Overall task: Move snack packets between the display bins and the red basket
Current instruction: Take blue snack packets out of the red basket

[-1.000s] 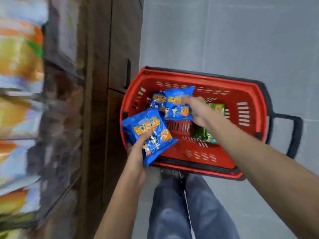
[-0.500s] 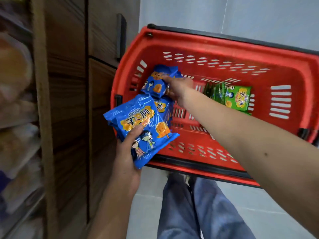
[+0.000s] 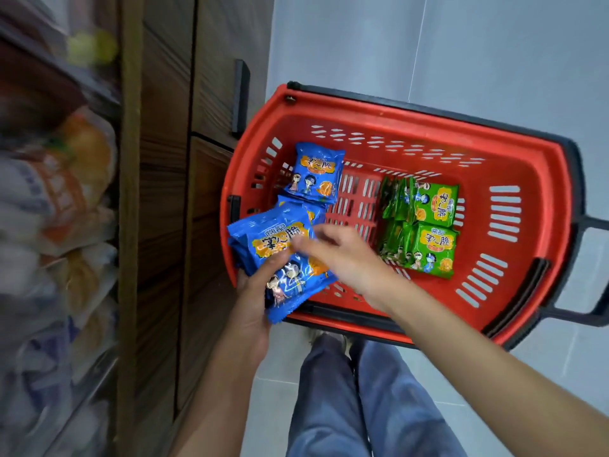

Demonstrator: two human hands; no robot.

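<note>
Glossy blue packets (image 3: 263, 232), slotted red basket (image 3: 412, 123)

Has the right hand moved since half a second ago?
Yes. The right hand has pulled back from the blue packet deep in the basket toward its near rim.

L hand (image 3: 252, 308) w/ thumb curled on blue packets (image 3: 263, 232); R hand (image 3: 346, 262) blurred, fingers loosely spread

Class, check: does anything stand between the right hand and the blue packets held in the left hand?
Nothing visible does. The right hand hangs over the red basket, its blurred fingers right at the blue packets that the left hand grips.
</note>
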